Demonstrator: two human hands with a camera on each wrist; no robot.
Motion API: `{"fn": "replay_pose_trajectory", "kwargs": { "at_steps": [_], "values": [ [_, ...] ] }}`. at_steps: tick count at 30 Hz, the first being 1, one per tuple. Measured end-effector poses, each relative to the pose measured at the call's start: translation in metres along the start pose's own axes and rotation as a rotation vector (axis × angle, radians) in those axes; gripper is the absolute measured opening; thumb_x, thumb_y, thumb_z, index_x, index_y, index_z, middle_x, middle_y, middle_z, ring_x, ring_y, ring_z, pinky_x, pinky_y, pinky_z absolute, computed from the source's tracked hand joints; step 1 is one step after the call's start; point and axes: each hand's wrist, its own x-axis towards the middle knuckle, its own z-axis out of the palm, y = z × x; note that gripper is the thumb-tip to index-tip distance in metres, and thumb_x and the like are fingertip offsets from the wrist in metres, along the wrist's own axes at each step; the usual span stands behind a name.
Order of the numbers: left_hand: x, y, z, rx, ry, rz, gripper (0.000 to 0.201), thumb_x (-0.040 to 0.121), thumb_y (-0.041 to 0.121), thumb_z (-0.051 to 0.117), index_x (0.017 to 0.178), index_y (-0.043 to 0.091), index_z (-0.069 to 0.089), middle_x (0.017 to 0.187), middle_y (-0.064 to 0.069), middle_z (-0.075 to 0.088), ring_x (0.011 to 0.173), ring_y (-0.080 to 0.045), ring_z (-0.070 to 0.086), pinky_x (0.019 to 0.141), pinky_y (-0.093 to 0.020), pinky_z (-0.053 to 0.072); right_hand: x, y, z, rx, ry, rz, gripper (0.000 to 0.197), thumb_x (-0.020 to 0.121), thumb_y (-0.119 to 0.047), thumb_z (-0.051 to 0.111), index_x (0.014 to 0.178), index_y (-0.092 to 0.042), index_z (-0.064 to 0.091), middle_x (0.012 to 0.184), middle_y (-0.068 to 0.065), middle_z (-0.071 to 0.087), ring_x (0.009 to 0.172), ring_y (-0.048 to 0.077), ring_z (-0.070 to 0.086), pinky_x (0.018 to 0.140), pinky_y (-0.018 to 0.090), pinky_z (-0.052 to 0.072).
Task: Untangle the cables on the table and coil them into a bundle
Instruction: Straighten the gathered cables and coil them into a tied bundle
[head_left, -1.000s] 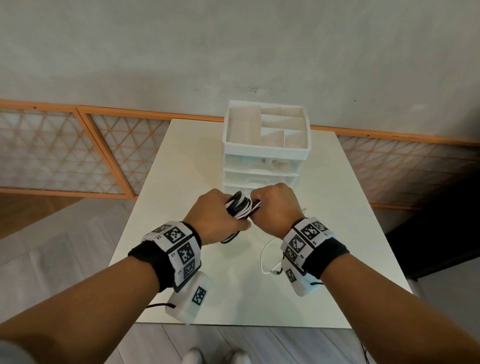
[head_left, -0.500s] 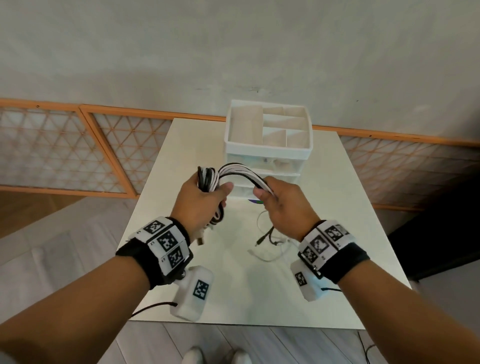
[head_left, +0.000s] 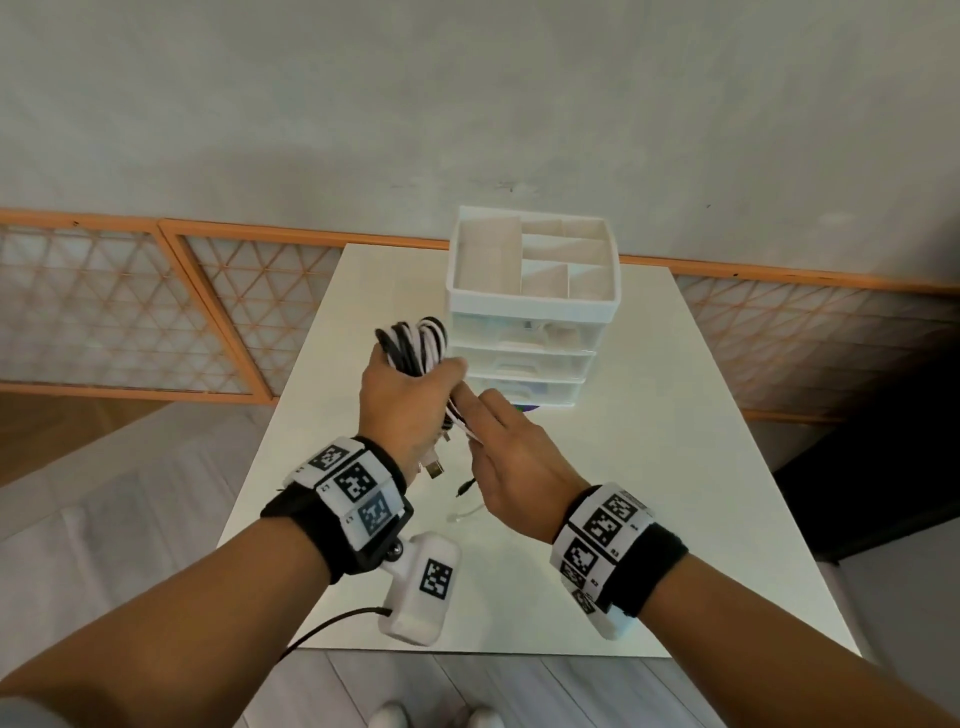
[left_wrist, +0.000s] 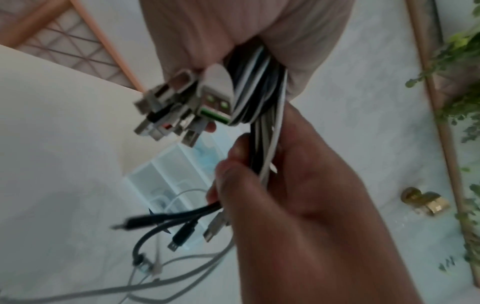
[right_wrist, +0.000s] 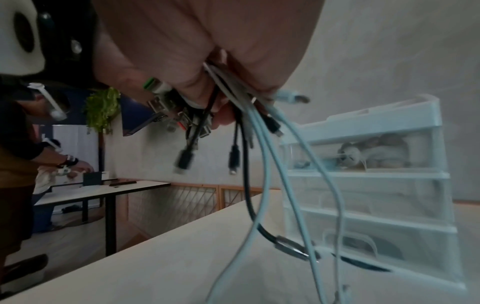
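Observation:
My left hand (head_left: 415, 387) grips a coiled bundle of black and white cables (head_left: 415, 338) above the white table (head_left: 675, 467); the loop sticks up past my fingers. In the left wrist view several USB plugs (left_wrist: 182, 102) poke out below my left hand (left_wrist: 233, 30), beside the cables (left_wrist: 257, 86). My right hand (head_left: 493, 441) sits just below and right of the left, pinching the hanging strands (left_wrist: 265, 156). Loose ends (head_left: 462, 491) dangle over the table. In the right wrist view the cables (right_wrist: 262, 154) trail from my right hand (right_wrist: 207, 51) down to the table (right_wrist: 155, 257).
A white drawer organiser (head_left: 530, 312) with an open divided top stands at the table's far middle, right behind my hands, close in the right wrist view (right_wrist: 376, 174). A wall and orange lattice panels lie beyond. Another person (right_wrist: 23, 144) works at a separate table far left.
The hands spread apart with an arch of cable between them, then closed up again. My right hand now holds the strands just under the left, and the loop stands above the left fist.

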Motion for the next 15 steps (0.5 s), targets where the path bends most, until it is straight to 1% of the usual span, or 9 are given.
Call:
{"fn": "replay_pose_trajectory", "kwargs": {
  "at_steps": [2,3,4,6,8,10,12,13,15],
  "values": [
    [0.001,0.007,-0.009,-0.104,-0.031,-0.032,0.020,0.078,0.013,0.074,0.093,0.004,0.065,0.080,-0.015,0.068,0.067,-0.027,0.065,0.062,-0.037,0.052,-0.006,0.004,-0.005,0.138,-0.036,0.091,0.062,0.091,-0.004,0.051,0.146,-0.024,0.031,0.096,0.001,0.059,0.072,0.026,0.054,0.065,0.036,0.046],
    [0.002,0.011,-0.014,-0.145,-0.079,-0.034,0.011,0.080,0.009,0.071,0.087,0.002,0.066,0.076,-0.016,0.067,0.069,-0.028,0.065,0.065,-0.039,0.052,-0.009,0.008,-0.008,0.169,-0.048,0.153,0.053,0.091,-0.007,0.054,0.139,-0.025,0.038,0.091,-0.004,0.061,0.072,0.022,0.055,0.067,0.034,0.046],
    [0.001,0.015,-0.020,-0.178,-0.144,-0.032,0.003,0.081,0.006,0.070,0.081,0.005,0.067,0.073,-0.016,0.067,0.072,-0.030,0.063,0.068,-0.042,0.051,-0.011,0.013,-0.010,0.175,-0.059,0.198,0.040,0.089,-0.009,0.057,0.125,-0.023,0.049,0.084,-0.007,0.060,0.070,0.019,0.055,0.066,0.033,0.046],
    [-0.003,0.020,-0.028,-0.166,-0.305,0.017,0.009,0.079,0.005,0.069,0.072,0.012,0.069,0.071,-0.013,0.066,0.077,-0.034,0.059,0.070,-0.046,0.047,-0.013,0.021,-0.011,0.171,-0.075,0.237,0.012,0.086,-0.009,0.062,0.091,-0.020,0.058,0.072,-0.007,0.058,0.065,0.019,0.054,0.062,0.033,0.044],
    [-0.008,0.021,-0.033,-0.094,-0.471,0.060,0.004,0.076,0.007,0.069,0.075,0.011,0.068,0.073,-0.014,0.066,0.077,-0.035,0.061,0.066,-0.041,0.049,-0.010,0.025,-0.011,0.187,-0.154,0.277,0.014,0.084,-0.008,0.066,0.075,-0.017,0.060,0.066,-0.005,0.056,0.064,0.019,0.051,0.063,0.035,0.043],
    [-0.014,0.021,-0.034,0.048,-0.615,0.059,0.008,0.074,0.008,0.073,0.081,0.006,0.068,0.075,-0.015,0.068,0.078,-0.032,0.066,0.063,-0.034,0.054,-0.004,0.027,-0.015,0.116,-0.265,0.288,0.012,0.081,-0.011,0.064,0.070,-0.012,0.065,0.066,-0.004,0.057,0.066,0.020,0.052,0.067,0.035,0.046],
    [-0.020,0.021,-0.033,0.270,-0.752,0.073,0.012,0.074,0.010,0.077,0.080,0.003,0.070,0.075,-0.011,0.071,0.077,-0.024,0.068,0.070,-0.030,0.055,0.005,0.029,-0.019,-0.074,-0.373,0.255,0.012,0.077,-0.013,0.059,0.068,-0.009,0.066,0.068,0.002,0.062,0.065,0.024,0.053,0.063,0.033,0.042],
    [-0.023,0.021,-0.031,0.354,-0.788,0.075,0.011,0.075,0.009,0.079,0.081,0.004,0.071,0.076,-0.008,0.072,0.077,-0.019,0.069,0.072,-0.028,0.054,0.009,0.030,-0.021,-0.176,-0.404,0.231,0.011,0.074,-0.014,0.057,0.070,-0.010,0.067,0.069,0.003,0.063,0.064,0.026,0.054,0.063,0.030,0.038],
    [-0.026,0.020,-0.027,0.429,-0.773,0.047,0.015,0.076,0.010,0.081,0.088,0.014,0.072,0.082,-0.002,0.075,0.081,-0.015,0.072,0.074,-0.027,0.054,0.017,0.025,-0.025,-0.322,-0.421,0.150,0.011,0.068,-0.019,0.049,0.068,-0.016,0.060,0.066,0.000,0.062,0.063,0.025,0.056,0.065,0.030,0.036]
  ]
}}
